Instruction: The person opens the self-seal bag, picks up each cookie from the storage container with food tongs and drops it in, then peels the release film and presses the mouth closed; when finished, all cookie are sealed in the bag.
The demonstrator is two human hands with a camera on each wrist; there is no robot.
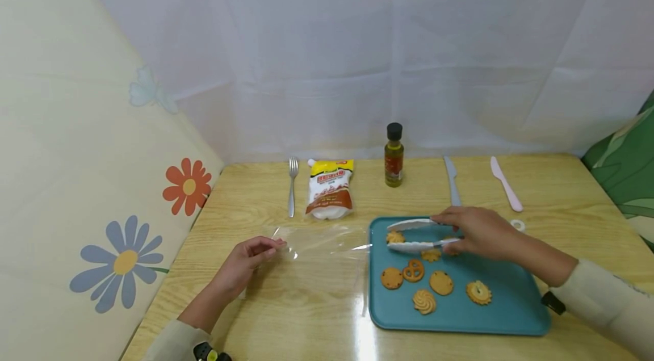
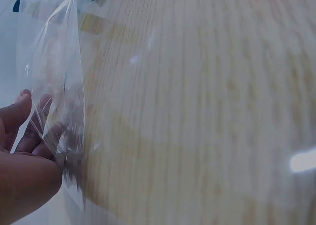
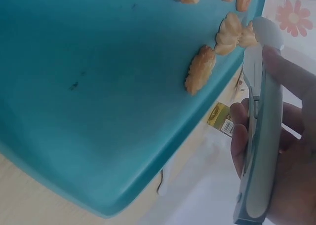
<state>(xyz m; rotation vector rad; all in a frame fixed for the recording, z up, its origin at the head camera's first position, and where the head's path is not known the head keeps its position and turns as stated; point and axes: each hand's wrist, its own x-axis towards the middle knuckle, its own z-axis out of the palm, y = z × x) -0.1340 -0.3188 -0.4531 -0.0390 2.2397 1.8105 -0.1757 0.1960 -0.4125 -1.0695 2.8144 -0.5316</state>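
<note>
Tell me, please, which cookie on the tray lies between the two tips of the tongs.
The wavy-edged cookie nearest the far left corner of the tray; the tips of the tongs in the right hand frame it alone.

The clear film (image 1: 327,239) looks glossy plastic (crinkled in places), the tray (image 1: 513,298) smooth, the fork (image 1: 292,188) shiny metal.
</note>
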